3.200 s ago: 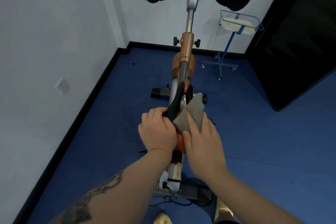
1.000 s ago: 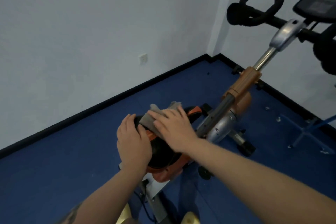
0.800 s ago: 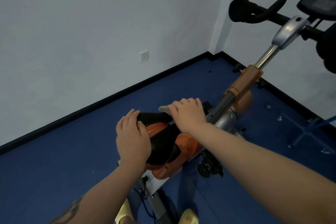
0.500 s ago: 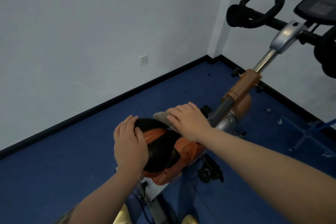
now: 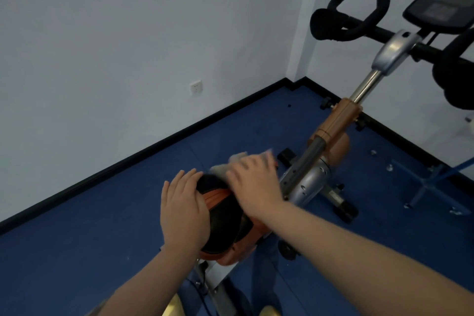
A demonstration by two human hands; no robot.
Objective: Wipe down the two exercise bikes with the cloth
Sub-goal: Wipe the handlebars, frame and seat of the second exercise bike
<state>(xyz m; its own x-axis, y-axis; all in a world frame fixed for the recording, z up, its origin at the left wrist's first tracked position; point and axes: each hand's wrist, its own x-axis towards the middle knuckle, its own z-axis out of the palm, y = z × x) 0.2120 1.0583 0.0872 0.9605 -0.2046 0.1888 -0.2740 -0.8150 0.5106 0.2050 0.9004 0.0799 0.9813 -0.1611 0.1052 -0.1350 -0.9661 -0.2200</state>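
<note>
Right hand [image 5: 252,185] flat, fingers straight, pressing grey cloth [image 5: 225,167] onto far nose of bike saddle [image 5: 223,215]. Left hand [image 5: 183,209] spread on saddle's left flank, steadying. Saddle axis runs near-to-far; right hand nearer cloth.

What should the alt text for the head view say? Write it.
A person's right hand presses a grey cloth on an exercise bike's saddle while the left hand rests on its side. Handlebars and a console rise beyond, over blue floor.
</note>
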